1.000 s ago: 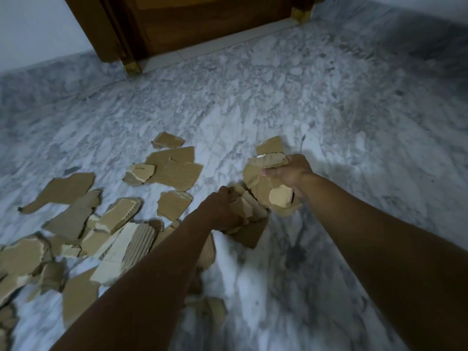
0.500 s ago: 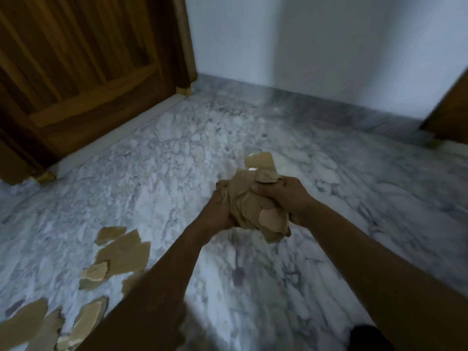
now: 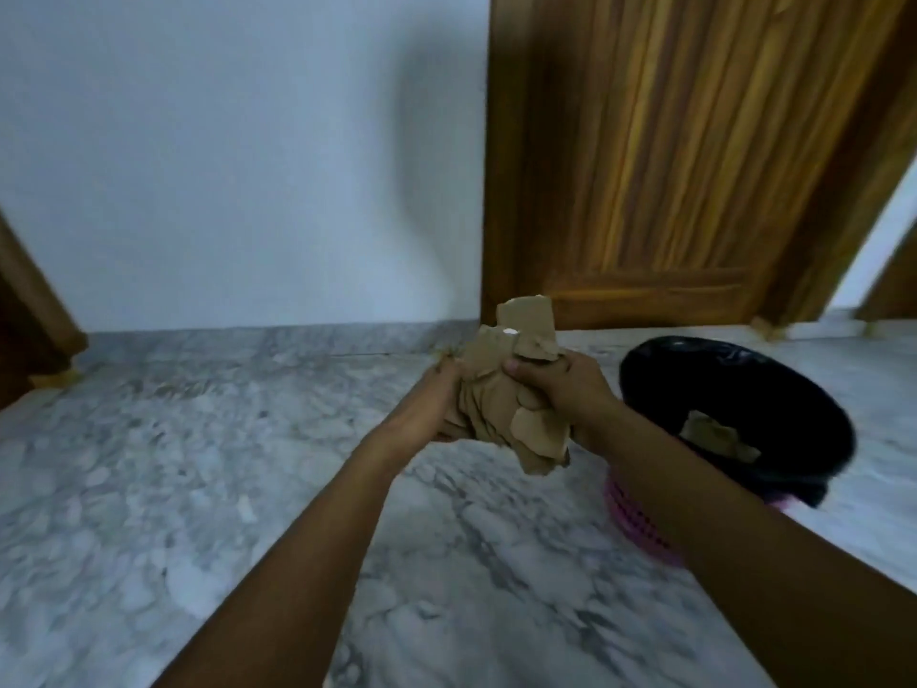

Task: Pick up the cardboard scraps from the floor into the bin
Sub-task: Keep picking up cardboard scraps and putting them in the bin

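A bundle of brown cardboard scraps [image 3: 511, 389] is pressed between both my hands above the marble floor. My left hand [image 3: 431, 409] cups its left side and my right hand [image 3: 560, 389] clamps its right side, thumb on top. Just to the right stands the bin [image 3: 774, 389], a pink mesh basket lined with a black bag, partly hidden behind my right forearm. A few cardboard pieces [image 3: 714, 434] lie inside it. The scraps on the floor are out of view.
A white wall [image 3: 238, 166] rises ahead. A wooden door [image 3: 670, 166] stands behind the bin, and another wooden frame [image 3: 30, 330] shows at the far left. Grey-white marble floor [image 3: 198, 464] spreads below my arms.
My view has swung right, away from the scattered scraps. Both hands have carried the bundle along and up, and the bin has come into view beside my right hand.
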Demonstrator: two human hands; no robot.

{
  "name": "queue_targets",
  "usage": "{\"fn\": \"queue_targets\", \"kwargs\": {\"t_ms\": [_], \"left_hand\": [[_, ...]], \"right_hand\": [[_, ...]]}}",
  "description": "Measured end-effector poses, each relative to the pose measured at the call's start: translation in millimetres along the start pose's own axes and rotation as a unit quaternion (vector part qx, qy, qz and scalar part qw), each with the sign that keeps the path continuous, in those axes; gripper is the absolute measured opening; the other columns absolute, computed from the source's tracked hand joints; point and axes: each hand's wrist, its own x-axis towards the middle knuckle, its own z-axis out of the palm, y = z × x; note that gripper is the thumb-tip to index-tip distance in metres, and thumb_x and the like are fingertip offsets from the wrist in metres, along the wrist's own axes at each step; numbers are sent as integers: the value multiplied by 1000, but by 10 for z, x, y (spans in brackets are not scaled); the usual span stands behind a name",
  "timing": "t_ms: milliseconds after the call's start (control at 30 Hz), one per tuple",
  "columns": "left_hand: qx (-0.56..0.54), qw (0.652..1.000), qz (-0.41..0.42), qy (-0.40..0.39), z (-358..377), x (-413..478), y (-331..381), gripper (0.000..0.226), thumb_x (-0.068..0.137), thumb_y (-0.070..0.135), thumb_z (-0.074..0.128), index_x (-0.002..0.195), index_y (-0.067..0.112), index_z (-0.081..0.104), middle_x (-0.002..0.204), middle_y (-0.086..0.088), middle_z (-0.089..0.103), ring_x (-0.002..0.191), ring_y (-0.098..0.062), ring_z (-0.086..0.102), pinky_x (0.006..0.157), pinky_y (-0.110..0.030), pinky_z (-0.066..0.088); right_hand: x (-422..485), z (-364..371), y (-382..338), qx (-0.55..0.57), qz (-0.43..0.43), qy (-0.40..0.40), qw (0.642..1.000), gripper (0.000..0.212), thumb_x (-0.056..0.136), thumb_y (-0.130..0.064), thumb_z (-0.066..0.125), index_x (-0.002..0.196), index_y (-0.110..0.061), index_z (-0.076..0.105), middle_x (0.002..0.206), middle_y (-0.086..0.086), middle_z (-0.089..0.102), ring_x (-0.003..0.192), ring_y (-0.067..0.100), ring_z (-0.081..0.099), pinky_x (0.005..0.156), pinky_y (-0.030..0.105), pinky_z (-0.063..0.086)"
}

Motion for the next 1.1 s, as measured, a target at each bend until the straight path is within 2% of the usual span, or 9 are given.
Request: {"fn": "queue_targets", "kwargs": {"t_ms": [167,267,367,433,533,700,867,967,1100], "left_hand": [[27,998,41,-49,1035,651,300,33,95,38,57,127,31,53,116,-1,68,93,-10,67,72,-25,52],[11,997,41,-69,1651,1016,458,40,92,33,62,130,31,51,117,1,66,103,-17,65,88,-35,55],[3,994,53,-97,2180,1326,549,27,92,26,66,113,38,54,113,2,65,105,-20,64,94,-42,55],[10,993,58,-104,2467,1523,567,24,92,23,66,105,39,54,112,2,65,106,-21,64,95,-42,54],[7,994,44,-99,2767,1736,521,32,86,30,71,115,34,58,117,2,68,107,-20,65,97,-43,53],[-15,996,4,-90,3034,1820,449,33,90,23,68,120,28,56,114,1,69,100,-18,67,89,-36,55],[-21,996,-28,-84,2882,1771,517,39,93,49,57,124,27,62,113,-3,71,101,-22,69,90,-41,57],[6,997,-16,-73,2659,1736,545,47,90,58,57,129,32,58,120,-2,67,107,-22,65,91,-41,56],[26,997,36,-66,2530,1761,581,22,94,34,62,116,36,58,114,0,67,105,-20,66,87,-38,59]], "right_hand": [[347,-1255,-31,-5,-10,49,999,46,74,-25,88,116,-15,71,109,2,75,99,20,72,90,40,59],[475,-1911,-39,-18,-27,85,996,38,76,-26,86,111,-20,70,106,-2,74,95,13,71,77,24,60],[561,-2460,-1,-33,-46,122,991,42,78,-26,84,116,-18,67,104,-7,70,89,2,66,60,8,52],[607,-2747,67,-36,-47,135,989,42,79,-26,83,118,-18,67,105,-7,70,89,4,68,68,14,56],[656,-3048,195,-30,-44,144,988,32,81,-22,82,110,-21,68,103,-8,72,93,8,70,79,26,59],[703,-3257,339,-20,-32,139,990,26,83,-20,80,105,-24,65,97,-11,68,83,1,67,63,13,55],[862,-3077,338,-65,-26,128,989,39,84,-25,80,118,-16,65,113,2,67,100,19,65,88,33,54],[955,-2868,282,-87,-44,116,988,42,82,-27,81,119,-14,67,107,-3,67,94,10,66,82,22,54],[1061,-2743,193,-74,-60,118,988,45,79,-26,84,119,-13,69,106,-2,72,94,7,69,74,18,56]]}}
